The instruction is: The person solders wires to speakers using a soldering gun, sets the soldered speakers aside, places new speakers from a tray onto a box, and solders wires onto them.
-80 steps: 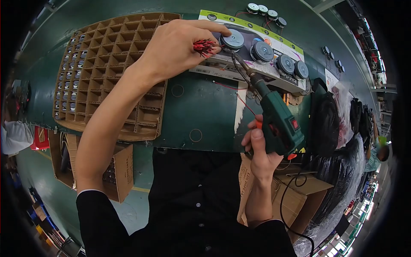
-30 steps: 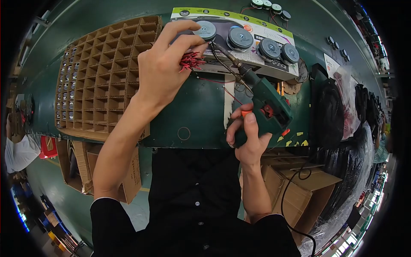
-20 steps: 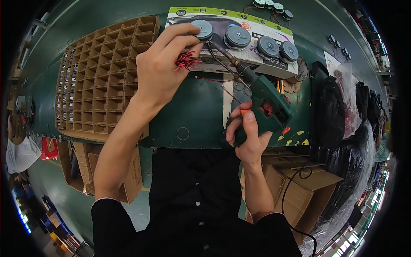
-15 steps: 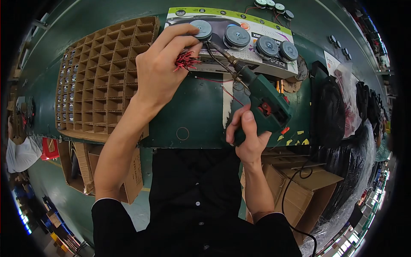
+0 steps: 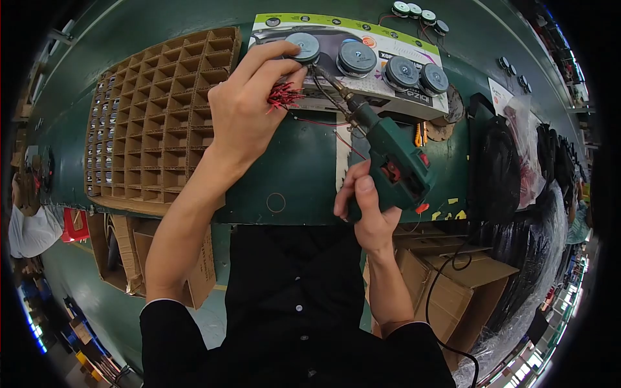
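Note:
My left hand (image 5: 249, 100) holds a bundle of red and black wires (image 5: 284, 96), and its forefinger rests on the leftmost round speaker (image 5: 302, 47). That speaker sits on a printed box (image 5: 414, 50) beside several more, among them a speaker (image 5: 356, 58) and another speaker (image 5: 401, 72). My right hand (image 5: 370, 210) is wrapped round the handle of a green soldering gun (image 5: 396, 158). The gun's tip lies close to the front edge of the leftmost speaker; whether they touch is hard to tell. A thin red wire (image 5: 349, 143) runs below the tool.
A cardboard divider tray (image 5: 152, 123) with small round parts in its left columns lies on the green table (image 5: 259, 187). More speakers (image 5: 414, 11) stand behind the printed box. Black bags (image 5: 498, 168) are at the right. Open cartons (image 5: 456, 291) stand below the table edge.
The printed box and its speakers have shifted leftward in view since the earliest frame. Most recently, the soldering gun has moved slightly left, and its orange trigger is no longer visible by my right fingers.

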{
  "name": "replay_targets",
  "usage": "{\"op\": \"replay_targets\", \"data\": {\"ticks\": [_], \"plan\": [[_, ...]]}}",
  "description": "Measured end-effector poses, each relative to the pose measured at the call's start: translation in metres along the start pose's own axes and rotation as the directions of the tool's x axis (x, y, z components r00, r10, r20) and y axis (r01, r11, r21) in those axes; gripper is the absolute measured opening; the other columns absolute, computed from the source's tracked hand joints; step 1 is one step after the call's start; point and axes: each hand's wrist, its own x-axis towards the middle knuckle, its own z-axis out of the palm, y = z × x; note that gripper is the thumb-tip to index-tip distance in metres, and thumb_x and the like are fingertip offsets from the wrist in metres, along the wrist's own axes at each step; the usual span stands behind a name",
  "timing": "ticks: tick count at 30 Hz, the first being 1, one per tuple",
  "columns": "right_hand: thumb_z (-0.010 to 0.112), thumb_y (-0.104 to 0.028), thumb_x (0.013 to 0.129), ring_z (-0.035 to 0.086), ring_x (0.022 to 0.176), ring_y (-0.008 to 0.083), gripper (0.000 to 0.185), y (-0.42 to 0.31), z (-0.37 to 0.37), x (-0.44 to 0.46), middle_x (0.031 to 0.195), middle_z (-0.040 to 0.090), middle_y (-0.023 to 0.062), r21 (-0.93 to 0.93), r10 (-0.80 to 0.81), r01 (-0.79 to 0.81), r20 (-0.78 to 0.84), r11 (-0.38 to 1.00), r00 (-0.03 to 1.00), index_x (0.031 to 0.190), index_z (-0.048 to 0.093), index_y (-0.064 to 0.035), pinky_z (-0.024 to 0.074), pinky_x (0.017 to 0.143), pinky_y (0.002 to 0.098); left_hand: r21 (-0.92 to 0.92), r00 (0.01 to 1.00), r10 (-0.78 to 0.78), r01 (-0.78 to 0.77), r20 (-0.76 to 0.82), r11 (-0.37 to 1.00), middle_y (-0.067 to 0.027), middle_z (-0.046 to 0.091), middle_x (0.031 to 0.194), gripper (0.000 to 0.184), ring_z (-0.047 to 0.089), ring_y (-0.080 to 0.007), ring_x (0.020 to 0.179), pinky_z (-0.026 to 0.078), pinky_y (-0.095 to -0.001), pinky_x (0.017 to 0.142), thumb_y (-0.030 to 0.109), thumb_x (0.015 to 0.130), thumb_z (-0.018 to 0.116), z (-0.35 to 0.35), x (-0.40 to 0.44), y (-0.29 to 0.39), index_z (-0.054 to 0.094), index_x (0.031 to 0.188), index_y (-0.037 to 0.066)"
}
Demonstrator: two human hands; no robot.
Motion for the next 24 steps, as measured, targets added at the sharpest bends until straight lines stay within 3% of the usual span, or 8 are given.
{"op": "replay_targets", "data": {"ticks": [3,9,17,20,21,22,23,24], "plan": [[0.060,-0.032,0.100,0.056,0.049,0.0143,0.031,0.012,-0.017,0.000,0.081,0.057,0.0084,-0.041,-0.018,0.023,0.119,0.999,0.993,0.096,0.055,-0.0012,0.0390,0.041,0.0259,-0.001,1.000,0.003,-0.003,-0.007,1.000,0.0002,0.071,0.106,0.015,0.071,-0.0231,0.078,0.055,-0.0314,0.062,0.009,0.082,0.078,0.000,0.000,0.000,0.069,0.094,0.008],[0.061,-0.035,0.100,0.058,0.055,0.0148,0.040,-0.001,-0.028,-0.018,0.099,0.057,0.0130,0.063,-0.089,0.086,0.040,0.994,0.995,0.118,0.052,-0.0008,0.0410,0.043,0.0256,0.009,1.000,-0.001,0.001,-0.008,1.000,0.0000,0.071,0.105,0.015,0.070,-0.0226,0.075,0.055,-0.0309,0.060,0.007,0.080,0.078,0.000,0.000,0.001,0.069,0.092,0.008],[0.060,-0.031,0.099,0.057,0.057,0.0155,0.042,-0.006,-0.024,-0.025,0.079,0.058,0.0072,0.057,-0.158,0.159,-0.017,0.986,0.987,0.126,0.052,0.0002,0.0417,0.047,0.0274,0.007,1.000,0.011,-0.011,0.004,1.000,-0.0043,0.071,0.108,0.016,0.071,-0.0230,0.077,0.056,-0.0299,0.065,0.004,0.080,0.078,-0.001,0.001,0.001,0.070,0.094,0.006],[0.065,-0.016,0.096,0.059,0.061,0.0164,0.041,-0.010,-0.012,-0.028,0.079,0.060,0.0088,0.025,-0.183,0.186,-0.099,0.982,0.978,0.128,0.047,0.0007,0.0452,0.051,0.0270,-0.041,0.999,0.003,-0.005,-0.044,0.999,-0.0111,0.070,0.111,0.014,0.072,-0.0226,0.082,0.057,-0.0303,0.072,0.004,0.083,0.077,-0.021,0.009,0.019,0.071,0.096,0.003],[0.067,-0.009,0.093,0.060,0.064,0.0170,0.045,-0.011,-0.006,-0.029,0.082,0.062,0.0099,-0.010,-0.193,0.193,-0.113,0.981,0.975,0.130,0.044,0.0006,0.0476,0.053,0.0273,-0.056,0.994,0.057,-0.062,-0.095,0.997,-0.0149,0.069,0.113,0.013,0.068,-0.0166,0.074,0.054,-0.0288,0.067,0.007,0.093,0.071,-0.030,0.007,0.024,0.070,0.104,0.001],[0.072,0.003,0.086,0.065,0.076,0.0193,0.055,-0.005,-0.001,-0.027,0.094,0.065,0.0141,-0.002,-0.260,0.261,-0.079,0.965,0.962,0.131,0.040,-0.0006,0.0530,0.060,0.0293,-0.383,0.943,-0.314,0.252,-0.108,0.889,-0.0128,0.068,0.107,0.017,0.062,-0.0132,0.066,0.051,-0.0275,0.062,0.012,0.099,0.063,-0.039,0.000,0.046,0.067,0.110,0.000],[0.076,0.003,0.084,0.065,0.081,0.0171,0.060,-0.013,0.012,-0.025,0.099,0.066,0.0120,0.065,-0.201,0.204,-0.052,0.977,0.978,0.132,0.042,-0.0022,0.0523,0.063,0.0267,-0.650,0.774,-0.633,0.484,0.006,0.585,-0.0106,0.067,0.102,0.022,0.055,-0.0097,0.058,0.047,-0.0263,0.058,0.017,0.105,0.056,-0.046,-0.006,0.073,0.065,0.116,0.000],[0.081,0.003,0.081,0.065,0.087,0.0149,0.064,-0.021,0.025,-0.021,0.104,0.067,0.0099,0.132,-0.149,0.150,-0.015,0.980,0.989,0.133,0.045,-0.0038,0.0516,0.067,0.0240,-0.854,0.732,-0.671,0.419,0.117,0.308,-0.0059,0.059,0.089,0.039,0.039,-0.0068,0.049,0.039,-0.0244,0.052,0.031,0.111,0.039,-0.046,-0.001,0.097,0.059,0.123,0.000]]}}
